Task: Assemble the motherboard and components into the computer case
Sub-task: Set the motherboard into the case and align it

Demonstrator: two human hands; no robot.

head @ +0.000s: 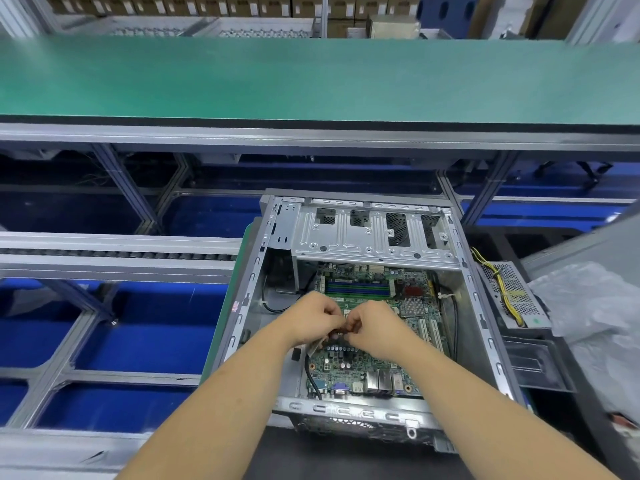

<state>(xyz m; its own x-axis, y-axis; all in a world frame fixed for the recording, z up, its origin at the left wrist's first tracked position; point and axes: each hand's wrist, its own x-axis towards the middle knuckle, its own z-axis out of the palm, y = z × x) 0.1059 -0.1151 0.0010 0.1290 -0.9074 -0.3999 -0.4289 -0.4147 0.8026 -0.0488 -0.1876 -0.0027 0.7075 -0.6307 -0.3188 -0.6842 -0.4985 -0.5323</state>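
- Rails of a metal roller track (114, 252) run along the left side, over blue flooring, with a long green conveyor belt (311, 77) stretching across the top of the view.
- Left hand (313, 320) reaches into the open computer case (485, 306), fingers curled and pinching a small part that is too hidden to name.
- Right hand (375, 329) sits just beside the left, touching it, fingers also curled onto the same small part above the middle of the board.
- Motherboard (374, 368) already lies flat inside the case, its rear ports facing the near edge and blue and green memory slots (358, 287) at the far end.
- Drive cage (374, 230) at the far end of the case looks bare.
- Power supply box (512, 292) with yellow wires rests outside the case on the right, beside crumpled clear plastic wrap (595, 306).
- Judging by this, the board is placed and a small part is being fitted; the power supply, drives and cabling seem still to come.
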